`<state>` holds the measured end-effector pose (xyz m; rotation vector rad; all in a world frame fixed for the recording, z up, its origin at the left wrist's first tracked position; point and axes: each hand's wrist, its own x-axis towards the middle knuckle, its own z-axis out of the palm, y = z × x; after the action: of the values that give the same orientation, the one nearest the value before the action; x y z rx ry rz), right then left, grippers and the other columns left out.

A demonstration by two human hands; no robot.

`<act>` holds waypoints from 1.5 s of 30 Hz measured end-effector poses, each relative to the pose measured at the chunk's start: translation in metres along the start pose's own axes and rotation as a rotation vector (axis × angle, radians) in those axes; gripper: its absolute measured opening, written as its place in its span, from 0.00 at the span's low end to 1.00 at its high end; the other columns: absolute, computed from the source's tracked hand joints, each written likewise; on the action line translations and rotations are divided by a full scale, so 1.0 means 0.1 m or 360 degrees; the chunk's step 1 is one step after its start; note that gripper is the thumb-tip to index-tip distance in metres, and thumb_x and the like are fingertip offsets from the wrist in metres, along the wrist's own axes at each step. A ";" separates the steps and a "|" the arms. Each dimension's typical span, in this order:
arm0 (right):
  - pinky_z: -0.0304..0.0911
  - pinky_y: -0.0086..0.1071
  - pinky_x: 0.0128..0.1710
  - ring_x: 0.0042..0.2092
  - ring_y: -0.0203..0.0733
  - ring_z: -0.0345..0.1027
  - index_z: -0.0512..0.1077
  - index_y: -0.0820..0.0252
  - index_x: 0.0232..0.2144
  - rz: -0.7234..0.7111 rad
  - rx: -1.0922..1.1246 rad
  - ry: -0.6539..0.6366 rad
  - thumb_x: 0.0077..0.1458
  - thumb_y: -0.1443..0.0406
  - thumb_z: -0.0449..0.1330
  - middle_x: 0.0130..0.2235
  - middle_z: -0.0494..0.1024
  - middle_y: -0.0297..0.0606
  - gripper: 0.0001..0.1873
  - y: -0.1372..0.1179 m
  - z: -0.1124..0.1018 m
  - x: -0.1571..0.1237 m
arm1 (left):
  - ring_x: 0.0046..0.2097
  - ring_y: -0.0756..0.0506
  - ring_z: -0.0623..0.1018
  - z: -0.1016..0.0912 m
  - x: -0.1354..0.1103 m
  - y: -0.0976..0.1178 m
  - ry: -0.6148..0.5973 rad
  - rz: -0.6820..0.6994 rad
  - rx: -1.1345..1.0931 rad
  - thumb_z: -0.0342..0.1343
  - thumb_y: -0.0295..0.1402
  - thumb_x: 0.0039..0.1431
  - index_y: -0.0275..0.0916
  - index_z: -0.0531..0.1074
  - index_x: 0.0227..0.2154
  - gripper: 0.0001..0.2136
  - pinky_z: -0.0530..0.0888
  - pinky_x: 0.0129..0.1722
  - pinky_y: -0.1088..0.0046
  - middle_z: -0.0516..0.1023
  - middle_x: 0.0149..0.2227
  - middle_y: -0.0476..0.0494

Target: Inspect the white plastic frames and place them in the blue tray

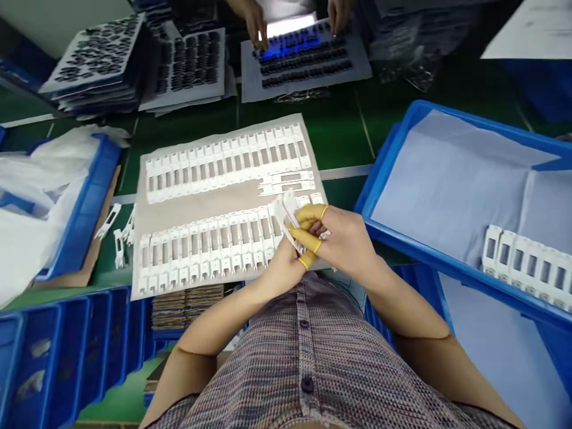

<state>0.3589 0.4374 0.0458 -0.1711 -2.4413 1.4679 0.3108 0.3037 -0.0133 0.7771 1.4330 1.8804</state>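
Two white plastic frames are held up at the near right corner of a grey sheet, one in each hand as far as I can see. My left hand is closed around the lower end of one, partly hidden behind the other hand. Yellow finger cots cover fingertips of my right hand, which is closed on the other frame. On the grey sheet below lie two long rows of similar white frames, with a few turned sideways at the right between the rows.
At the right, a blue tray lined with white sheet holds several white parts. Loose white frames lie left of the sheet, beside a blue bin. Across the bench, another person's hands work over a sheet of dark parts.
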 end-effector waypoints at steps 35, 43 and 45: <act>0.74 0.33 0.26 0.29 0.38 0.73 0.77 0.54 0.33 0.0376 0.0859 -0.0225 0.48 0.46 0.74 0.31 0.77 0.33 0.21 0.18 0.34 0.44 | 0.62 0.32 0.76 -0.72 -0.23 0.24 -0.0480 -0.0843 -0.1144 0.67 0.29 0.59 0.40 0.75 0.54 0.19 0.79 0.56 0.47 0.79 0.57 0.34; 0.73 0.34 0.23 0.26 0.38 0.73 0.76 0.55 0.30 0.0433 0.0910 -0.0219 0.48 0.52 0.74 0.29 0.74 0.33 0.17 0.14 0.38 0.49 | 0.69 0.26 0.68 -0.75 -0.21 0.22 -0.0532 -0.0835 -0.1191 0.71 0.43 0.56 0.44 0.73 0.57 0.27 0.80 0.55 0.48 0.74 0.63 0.31; 0.74 0.34 0.24 0.26 0.37 0.72 0.76 0.55 0.30 0.0423 0.0903 -0.0216 0.48 0.51 0.74 0.29 0.74 0.33 0.18 0.15 0.40 0.49 | 0.68 0.27 0.70 -0.74 -0.21 0.21 -0.0516 -0.0846 -0.1161 0.71 0.39 0.57 0.44 0.73 0.57 0.26 0.79 0.55 0.47 0.75 0.62 0.32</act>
<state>0.2994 0.4225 0.0243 -0.2867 -2.0458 2.2873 0.2637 0.2391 -0.0118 0.2770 0.5855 1.5820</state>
